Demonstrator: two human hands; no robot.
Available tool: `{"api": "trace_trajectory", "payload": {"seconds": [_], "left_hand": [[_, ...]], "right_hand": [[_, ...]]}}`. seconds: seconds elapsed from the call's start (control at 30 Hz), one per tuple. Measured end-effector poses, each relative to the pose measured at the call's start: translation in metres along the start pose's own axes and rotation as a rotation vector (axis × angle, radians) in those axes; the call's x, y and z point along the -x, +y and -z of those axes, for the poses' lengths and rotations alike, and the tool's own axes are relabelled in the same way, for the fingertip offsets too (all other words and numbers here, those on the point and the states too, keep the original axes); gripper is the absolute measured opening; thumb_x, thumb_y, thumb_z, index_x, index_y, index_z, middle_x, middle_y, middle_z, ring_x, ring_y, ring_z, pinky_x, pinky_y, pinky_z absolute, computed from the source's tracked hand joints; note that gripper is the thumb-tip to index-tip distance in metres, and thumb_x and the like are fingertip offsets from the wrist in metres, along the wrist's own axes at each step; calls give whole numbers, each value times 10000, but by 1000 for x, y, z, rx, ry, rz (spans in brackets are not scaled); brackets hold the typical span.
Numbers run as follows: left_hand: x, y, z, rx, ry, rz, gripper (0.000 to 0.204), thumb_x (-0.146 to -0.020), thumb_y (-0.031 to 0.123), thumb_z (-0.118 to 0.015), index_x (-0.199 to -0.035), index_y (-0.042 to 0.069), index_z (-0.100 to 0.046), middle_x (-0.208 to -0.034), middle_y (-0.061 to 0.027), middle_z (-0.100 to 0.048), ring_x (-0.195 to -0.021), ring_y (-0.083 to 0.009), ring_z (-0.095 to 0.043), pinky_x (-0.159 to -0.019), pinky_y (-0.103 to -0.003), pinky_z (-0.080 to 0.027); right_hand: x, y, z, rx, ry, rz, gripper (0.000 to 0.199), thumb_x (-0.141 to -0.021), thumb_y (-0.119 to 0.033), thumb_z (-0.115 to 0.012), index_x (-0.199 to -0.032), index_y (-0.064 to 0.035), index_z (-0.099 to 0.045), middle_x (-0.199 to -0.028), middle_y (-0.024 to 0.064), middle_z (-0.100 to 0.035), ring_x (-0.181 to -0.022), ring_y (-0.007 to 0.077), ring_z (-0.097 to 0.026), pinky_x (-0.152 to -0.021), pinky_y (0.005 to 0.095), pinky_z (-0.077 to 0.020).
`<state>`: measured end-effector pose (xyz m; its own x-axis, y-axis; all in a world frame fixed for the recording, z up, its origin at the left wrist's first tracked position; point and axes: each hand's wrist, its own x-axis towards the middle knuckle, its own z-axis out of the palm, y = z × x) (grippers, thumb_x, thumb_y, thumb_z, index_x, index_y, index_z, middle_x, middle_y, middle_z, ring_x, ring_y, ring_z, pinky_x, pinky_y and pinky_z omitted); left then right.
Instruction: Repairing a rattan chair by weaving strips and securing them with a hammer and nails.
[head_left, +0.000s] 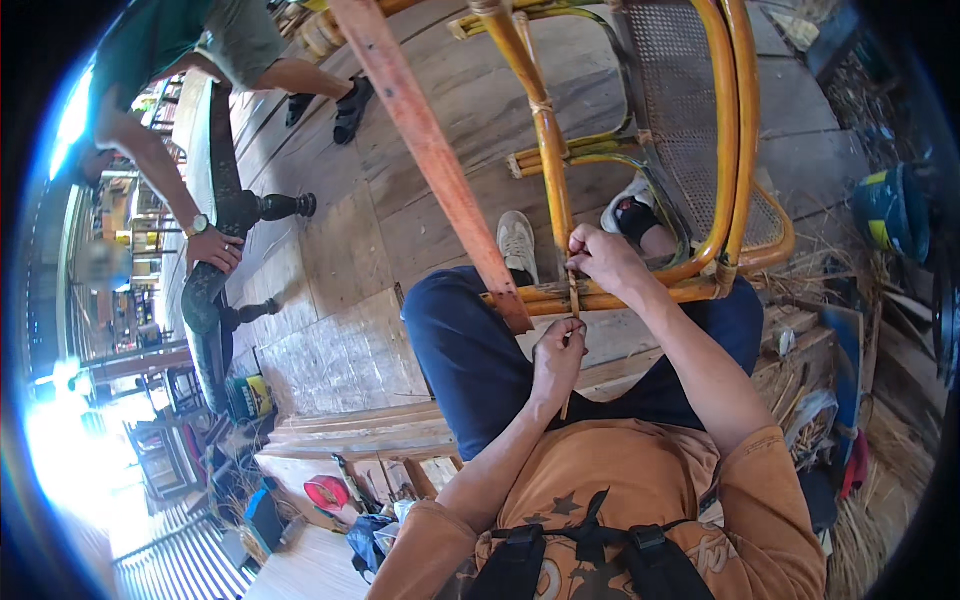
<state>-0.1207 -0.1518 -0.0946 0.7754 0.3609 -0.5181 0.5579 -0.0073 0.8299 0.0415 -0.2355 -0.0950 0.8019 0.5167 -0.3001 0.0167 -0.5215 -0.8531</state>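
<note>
Across my knees lies the end of a rattan chair frame (pixel 735 130), its poles golden yellow. A thin cane strip (pixel 574 298) runs beside the joint where a long pole (pixel 551 160) meets the crossbar. Pinched closed, my left hand (pixel 558 365) grips this strip just below the crossbar, and its tail hangs toward my lap. Just above the crossbar my right hand (pixel 607 264) is closed on the strip against the pole; its fingertips are partly hidden. A flat reddish wooden board (pixel 430 140) slants down to the crossbar, left of my hands.
A woven cane panel (pixel 680 100) fills part of the chair. At left, another person's hand (pixel 215 247) rests on dark carved furniture (pixel 235 210). Buckets stand at right (pixel 892 212) and lower left (pixel 250 397). Wood scraps and loose fibres (pixel 800 265) lie around me.
</note>
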Motion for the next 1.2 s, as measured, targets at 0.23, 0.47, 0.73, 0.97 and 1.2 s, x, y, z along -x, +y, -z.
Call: {"api": "trace_trajectory", "payload": {"seconds": [0.23,0.47,0.73,0.97,1.2], "left_hand": [[12,7,8,-104,-24,-29,178,-862,125,-577,-977,-10,-598,-823,-98,-621,-740,-148,-610,-694,-253,-469],[15,44,26,-476,149,-710,101,-827,56,-585,-925,32,-592,-968,-133,-587,-845,-305,-596,-682,-345,-500],[-30,56,16,-540,20,-683,105,-831,21,-582,-935,12,-572,-943,-134,-617,-882,-283,-614,-771,-327,-485],[-35,57,22,-535,-33,-777,116,-841,38,-585,-955,22,-572,-981,-133,-627,-902,-278,-624,-763,-329,-499],[-36,62,25,-596,-64,-720,128,-852,69,-586,-974,30,-571,-970,-130,-623,-861,-297,-627,-718,-340,-511]], "right_hand": [[4,-4,-2,18,21,21,223,-740,-133,-705,-865,-24,-556,-767,162,-641,-754,306,-637,-671,378,-472],[0,1,0,49,13,5,267,-725,-174,-729,-868,-32,-554,-772,163,-633,-753,310,-627,-672,386,-472],[-9,11,-1,-52,-40,-75,269,-710,-143,-741,-859,-18,-555,-775,132,-636,-760,255,-633,-670,343,-477],[-2,-1,11,-102,-34,-107,226,-738,-119,-711,-870,-10,-564,-775,130,-613,-717,227,-598,-656,318,-465],[94,-21,-13,-360,354,-128,156,-866,-163,-596,-858,-9,-569,-646,57,-568,-557,128,-529,-551,279,-441]]}}
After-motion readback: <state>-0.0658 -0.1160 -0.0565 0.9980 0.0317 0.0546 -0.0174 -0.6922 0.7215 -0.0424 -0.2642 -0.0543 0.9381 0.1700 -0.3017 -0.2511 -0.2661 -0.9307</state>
